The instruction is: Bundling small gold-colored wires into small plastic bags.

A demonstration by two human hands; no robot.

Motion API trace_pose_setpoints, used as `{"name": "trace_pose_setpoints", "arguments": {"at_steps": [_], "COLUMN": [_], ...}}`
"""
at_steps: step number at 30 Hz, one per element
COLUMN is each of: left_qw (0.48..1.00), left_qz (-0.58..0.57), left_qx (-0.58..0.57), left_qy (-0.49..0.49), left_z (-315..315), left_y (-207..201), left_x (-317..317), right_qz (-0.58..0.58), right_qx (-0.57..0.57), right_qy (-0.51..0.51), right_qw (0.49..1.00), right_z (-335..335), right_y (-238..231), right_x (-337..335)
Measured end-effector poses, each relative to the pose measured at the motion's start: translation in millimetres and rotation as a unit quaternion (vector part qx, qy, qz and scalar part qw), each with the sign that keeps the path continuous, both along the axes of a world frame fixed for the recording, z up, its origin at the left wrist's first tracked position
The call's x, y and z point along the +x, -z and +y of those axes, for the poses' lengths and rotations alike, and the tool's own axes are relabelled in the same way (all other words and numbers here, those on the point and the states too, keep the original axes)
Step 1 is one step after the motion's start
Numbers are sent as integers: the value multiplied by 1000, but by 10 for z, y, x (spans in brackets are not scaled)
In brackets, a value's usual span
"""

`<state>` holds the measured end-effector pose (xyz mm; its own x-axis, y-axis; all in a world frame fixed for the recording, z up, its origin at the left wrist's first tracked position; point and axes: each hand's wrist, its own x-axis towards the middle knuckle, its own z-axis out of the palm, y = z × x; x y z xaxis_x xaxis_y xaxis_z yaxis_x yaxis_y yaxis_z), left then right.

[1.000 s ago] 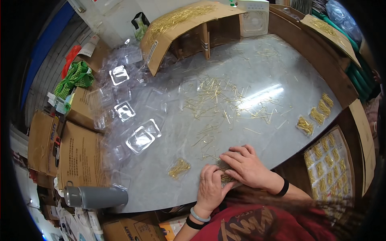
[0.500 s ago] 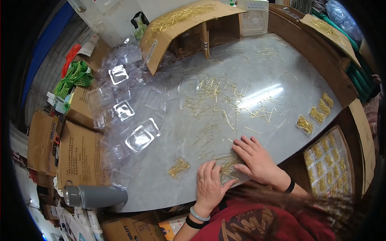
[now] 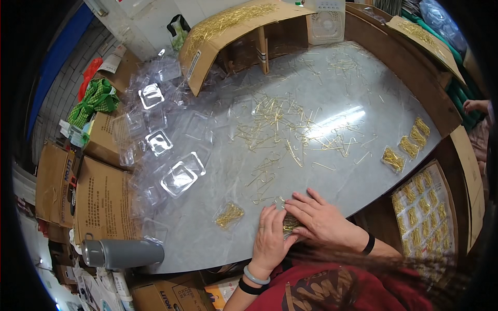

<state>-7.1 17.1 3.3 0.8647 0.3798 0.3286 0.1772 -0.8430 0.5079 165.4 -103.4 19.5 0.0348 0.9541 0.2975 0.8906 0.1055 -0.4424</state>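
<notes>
Red shirt [image 3: 376, 285], tan print [image 3: 323, 290] — left: pale bangle [image 3: 254, 278], black band [image 3: 252, 288] — right: black wristband [image 3: 369, 244].

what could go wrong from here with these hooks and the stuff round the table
1. The gold hooks between the left hand and right hand could slip out of line; the hands hide most of them.
2. The bottle is near the table edge, so a knock might send it off.
3. The wires heaped on the curved cardboard might slide down.
</notes>
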Motion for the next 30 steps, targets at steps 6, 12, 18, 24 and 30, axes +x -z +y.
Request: {"name": "trace_pose_setpoints", "arguments": {"at_steps": [6,12,18,24,30], "left_qw": [999,999,1000,999,998], "left_qz": [-7,11,26,24,50], "left_qx": [-12,25,7,31,-11], "left_qy": [-37,-19,7,17,38], "left_z": [-39,-44,-36,-11,-25], "left_y": [-11,-104,-98,-48,-154], "left_x": [17,71,107,93,159], "right_qz": [26,234,235,126,25], "right_qx": [-8,43,9,-52,18], "right_qy": [-97,48,31,-43,54], "right_qw": [995,970,971,990,998], "right_z": [-13,-143,-211,-106,-90], "right_y": [4,80,-9,-220,-76], "right_x": [153,130,-55,216,227]}}
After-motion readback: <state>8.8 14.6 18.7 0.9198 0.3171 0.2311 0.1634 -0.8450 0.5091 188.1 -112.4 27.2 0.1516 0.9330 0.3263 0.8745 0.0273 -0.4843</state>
